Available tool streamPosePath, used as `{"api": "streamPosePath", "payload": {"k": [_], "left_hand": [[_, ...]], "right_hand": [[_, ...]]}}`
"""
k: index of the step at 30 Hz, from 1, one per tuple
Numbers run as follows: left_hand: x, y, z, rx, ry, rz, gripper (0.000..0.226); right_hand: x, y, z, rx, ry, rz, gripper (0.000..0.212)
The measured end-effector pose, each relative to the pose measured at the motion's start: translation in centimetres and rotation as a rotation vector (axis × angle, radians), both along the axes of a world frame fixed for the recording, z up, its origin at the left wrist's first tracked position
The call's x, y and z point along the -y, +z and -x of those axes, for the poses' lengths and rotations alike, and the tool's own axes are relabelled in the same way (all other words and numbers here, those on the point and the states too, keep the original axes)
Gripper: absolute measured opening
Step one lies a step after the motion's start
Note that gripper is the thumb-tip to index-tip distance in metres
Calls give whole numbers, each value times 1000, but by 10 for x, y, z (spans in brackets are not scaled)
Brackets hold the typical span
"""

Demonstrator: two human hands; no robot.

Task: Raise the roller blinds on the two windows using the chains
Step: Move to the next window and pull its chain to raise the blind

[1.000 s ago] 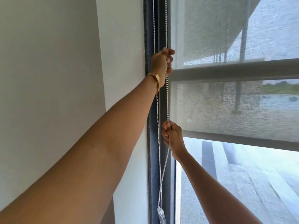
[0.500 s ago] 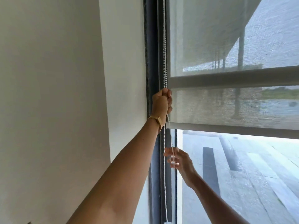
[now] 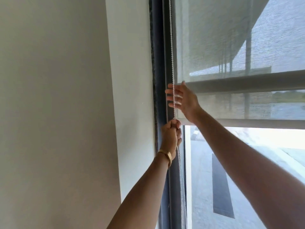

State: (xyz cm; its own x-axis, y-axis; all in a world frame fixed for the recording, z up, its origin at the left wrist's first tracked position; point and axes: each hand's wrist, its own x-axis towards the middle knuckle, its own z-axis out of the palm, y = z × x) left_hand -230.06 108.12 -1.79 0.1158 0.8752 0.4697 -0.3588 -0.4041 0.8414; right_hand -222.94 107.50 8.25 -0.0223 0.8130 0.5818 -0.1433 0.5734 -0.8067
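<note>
A grey mesh roller blind (image 3: pixel 231 47) covers the upper part of the window, and its bottom bar (image 3: pixel 247 123) sits about halfway down the frame. A white bead chain (image 3: pixel 171 47) hangs along the dark window frame at the blind's left edge. My left hand (image 3: pixel 170 135), with a gold bangle on its wrist, is clenched around the chain just below the bottom bar's left end. My right hand (image 3: pixel 183 100) is higher up, with its fingers spread around the chain and not closed on it.
A dark vertical window frame (image 3: pixel 158 80) runs beside a white wall return (image 3: pixel 130 80) and a beige wall (image 3: pixel 49 96). A horizontal mullion (image 3: pixel 247 81) shows through the blind. Bare glass (image 3: pixel 247 162) below looks out on pavement.
My left hand has pulled the chain down from high up to below the bottom bar. My right hand let go of the chain low down and rose above the left. The blind's bottom bar has risen.
</note>
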Motion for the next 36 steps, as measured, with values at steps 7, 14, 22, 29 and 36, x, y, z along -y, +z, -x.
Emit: {"api": "streamPosePath", "payload": {"k": [7,14,22,29,36], "left_hand": [[1,-17,6,-10,14,-5,39],[6,-28,-3,-50,29,36,39],[1,-63,3,-156,56,112,39],[-2,-84,9,-191,-30,171,42],[-12,-57,23,-348,-246,240,45]], "right_hand": [[6,69,18,-23,-59,-63,35],[-2,59,23,-58,-167,-119,37],[-12,13,14,-106,-83,-74,41],[-13,-14,13,-141,-116,-62,41],[-4,-17,5,-203,-74,-118,41]]}}
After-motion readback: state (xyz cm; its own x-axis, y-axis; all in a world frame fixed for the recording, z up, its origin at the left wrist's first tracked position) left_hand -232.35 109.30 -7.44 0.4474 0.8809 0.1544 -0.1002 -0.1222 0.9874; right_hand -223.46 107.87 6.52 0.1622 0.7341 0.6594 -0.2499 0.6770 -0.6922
